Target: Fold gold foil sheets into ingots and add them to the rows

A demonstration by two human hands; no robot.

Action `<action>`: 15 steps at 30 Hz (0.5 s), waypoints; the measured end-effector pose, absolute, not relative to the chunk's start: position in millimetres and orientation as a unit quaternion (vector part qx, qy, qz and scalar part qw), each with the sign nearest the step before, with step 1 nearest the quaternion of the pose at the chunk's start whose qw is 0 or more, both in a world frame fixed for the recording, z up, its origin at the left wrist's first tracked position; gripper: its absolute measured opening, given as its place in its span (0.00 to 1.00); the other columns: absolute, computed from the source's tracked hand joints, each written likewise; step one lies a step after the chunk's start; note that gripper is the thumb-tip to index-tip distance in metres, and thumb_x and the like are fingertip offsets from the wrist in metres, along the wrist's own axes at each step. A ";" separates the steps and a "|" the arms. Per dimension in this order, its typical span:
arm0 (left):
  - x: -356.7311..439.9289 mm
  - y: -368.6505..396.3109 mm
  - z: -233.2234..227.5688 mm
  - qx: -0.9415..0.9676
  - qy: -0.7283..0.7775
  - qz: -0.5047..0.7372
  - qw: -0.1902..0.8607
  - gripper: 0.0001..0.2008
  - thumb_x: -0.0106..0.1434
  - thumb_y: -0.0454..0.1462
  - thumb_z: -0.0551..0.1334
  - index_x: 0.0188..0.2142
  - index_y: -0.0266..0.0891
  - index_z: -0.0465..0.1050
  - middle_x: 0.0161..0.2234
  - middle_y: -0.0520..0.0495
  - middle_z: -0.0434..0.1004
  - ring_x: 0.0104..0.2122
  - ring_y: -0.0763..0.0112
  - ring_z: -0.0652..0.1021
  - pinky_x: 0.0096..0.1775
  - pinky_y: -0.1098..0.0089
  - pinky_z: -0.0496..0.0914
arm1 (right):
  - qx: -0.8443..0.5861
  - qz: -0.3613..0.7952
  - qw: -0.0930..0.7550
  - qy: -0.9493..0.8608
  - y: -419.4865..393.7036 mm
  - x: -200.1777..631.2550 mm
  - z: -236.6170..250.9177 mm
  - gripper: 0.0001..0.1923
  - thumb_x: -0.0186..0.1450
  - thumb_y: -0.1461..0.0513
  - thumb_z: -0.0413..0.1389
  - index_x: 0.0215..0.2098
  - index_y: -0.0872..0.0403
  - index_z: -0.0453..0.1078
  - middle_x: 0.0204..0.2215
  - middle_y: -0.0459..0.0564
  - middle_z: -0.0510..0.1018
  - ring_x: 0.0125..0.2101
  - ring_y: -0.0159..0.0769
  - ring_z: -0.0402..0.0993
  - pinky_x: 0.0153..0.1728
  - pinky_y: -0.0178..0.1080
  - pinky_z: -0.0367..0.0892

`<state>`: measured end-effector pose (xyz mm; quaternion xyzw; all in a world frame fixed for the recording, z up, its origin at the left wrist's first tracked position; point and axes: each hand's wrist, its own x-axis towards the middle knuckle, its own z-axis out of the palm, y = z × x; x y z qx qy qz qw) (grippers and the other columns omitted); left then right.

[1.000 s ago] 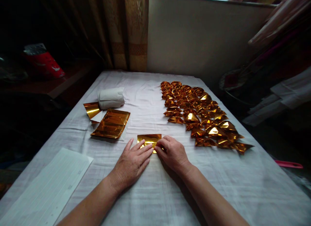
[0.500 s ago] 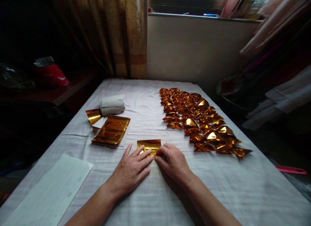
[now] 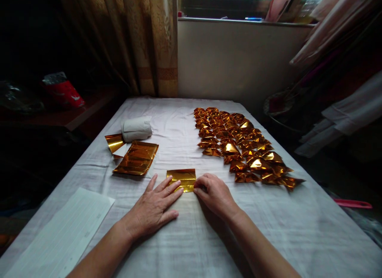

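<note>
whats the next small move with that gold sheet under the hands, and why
Probably run the right hand along the gold foil sheet to press its crease: the left hand lies flat pinning its near edge, and the sheet looks folded but not yet shaped like the folded gold pieces.

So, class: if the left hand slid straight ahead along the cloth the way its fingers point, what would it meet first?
The left hand points forward and to the right, with its fingertips already at the folded gold foil sheet. That sheet comes first; farther on lie the folded gold foil pieces, though depth is hard to judge.
</note>
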<state>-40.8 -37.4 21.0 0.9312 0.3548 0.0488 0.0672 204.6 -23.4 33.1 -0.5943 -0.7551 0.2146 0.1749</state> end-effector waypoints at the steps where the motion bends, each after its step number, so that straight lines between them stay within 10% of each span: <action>1: -44.6 -38.4 20.5 0.931 0.357 0.048 0.062 0.29 0.70 0.52 0.52 0.68 0.51 0.53 0.66 0.48 0.60 0.67 0.56 0.58 0.66 0.46 0.35 | -0.594 0.213 0.176 -0.755 -23.2 204.9 32.4 0.03 0.62 0.65 0.59 0.32 0.50 0.74 0.33 0.46 0.76 0.37 0.36 0.71 0.38 0.36 0.62; 15: -71.3 -41.3 18.0 0.929 0.366 0.053 0.016 0.29 0.70 0.52 0.52 0.68 0.51 0.53 0.66 0.48 0.62 0.66 0.56 0.60 0.66 0.49 0.34 | -0.582 0.202 0.218 -0.757 -24.1 207.9 23.1 0.04 0.62 0.65 0.59 0.31 0.50 0.74 0.31 0.45 0.76 0.35 0.35 0.71 0.36 0.36 0.62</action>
